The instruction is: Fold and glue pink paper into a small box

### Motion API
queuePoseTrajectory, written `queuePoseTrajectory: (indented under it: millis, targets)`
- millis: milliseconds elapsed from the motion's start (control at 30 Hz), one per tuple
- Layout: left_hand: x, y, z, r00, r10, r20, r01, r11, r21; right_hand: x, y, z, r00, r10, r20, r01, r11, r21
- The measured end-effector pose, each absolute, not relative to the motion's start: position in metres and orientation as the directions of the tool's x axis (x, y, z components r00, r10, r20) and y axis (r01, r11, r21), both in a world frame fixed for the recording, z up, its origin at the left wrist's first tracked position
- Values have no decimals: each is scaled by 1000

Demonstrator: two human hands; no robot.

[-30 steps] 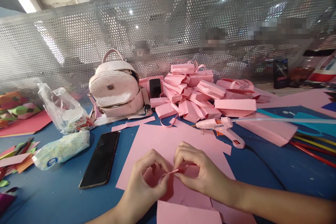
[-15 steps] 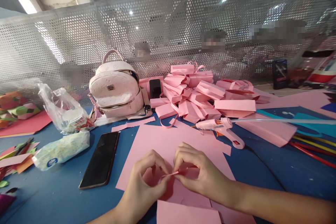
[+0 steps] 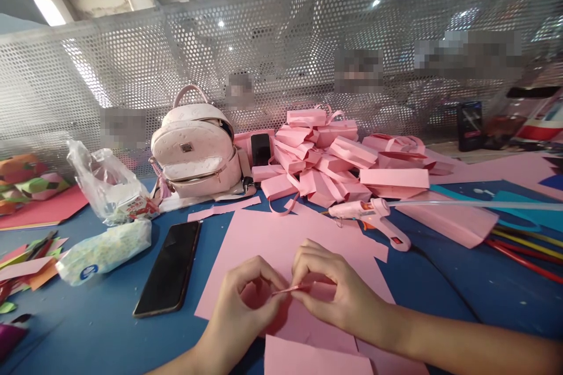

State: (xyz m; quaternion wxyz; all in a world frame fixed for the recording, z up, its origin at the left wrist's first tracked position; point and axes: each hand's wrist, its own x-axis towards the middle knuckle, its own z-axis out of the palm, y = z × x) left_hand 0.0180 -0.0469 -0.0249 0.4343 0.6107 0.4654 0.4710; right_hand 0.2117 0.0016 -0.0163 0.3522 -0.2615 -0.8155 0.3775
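Note:
Between both hands is a small narrow pink paper piece, pinched at each end. My left hand grips its left end between thumb and fingers. Close beside it, my right hand pinches the right part. Both are held over a large pink sheet on the blue table. Nearest the camera lies another pink paper. A pink glue gun rests beyond my right hand, its cable running to the right.
A black phone lies left of my hands, near a tissue pack. Behind stand a pale backpack and a pile of folded pink paper pieces. Colored sticks are at the right, paper scraps at the left.
The view has shifted very slightly. Both hands keep their pinch on the pink paper piece, with the left hand's fingers moved a little.

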Motion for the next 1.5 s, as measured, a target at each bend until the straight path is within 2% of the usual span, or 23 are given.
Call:
queuePoseTrajectory:
  millis: [133,733,1400,1500]
  targets:
    - [18,-48,-26,82,984,159,167,-171,971,212,2,-18,-601,687,409,133,590,-796]
    - [17,-46,-29,97,969,228,170,-241,955,212,1,-16,-574,686,446,99,599,-795]
    - [17,-46,-29,94,972,215,186,-229,955,211,3,-18,-589,731,346,121,503,-856]
    - [17,-46,-28,127,978,164,190,-186,964,211,2,-17,-572,734,365,104,507,-856]
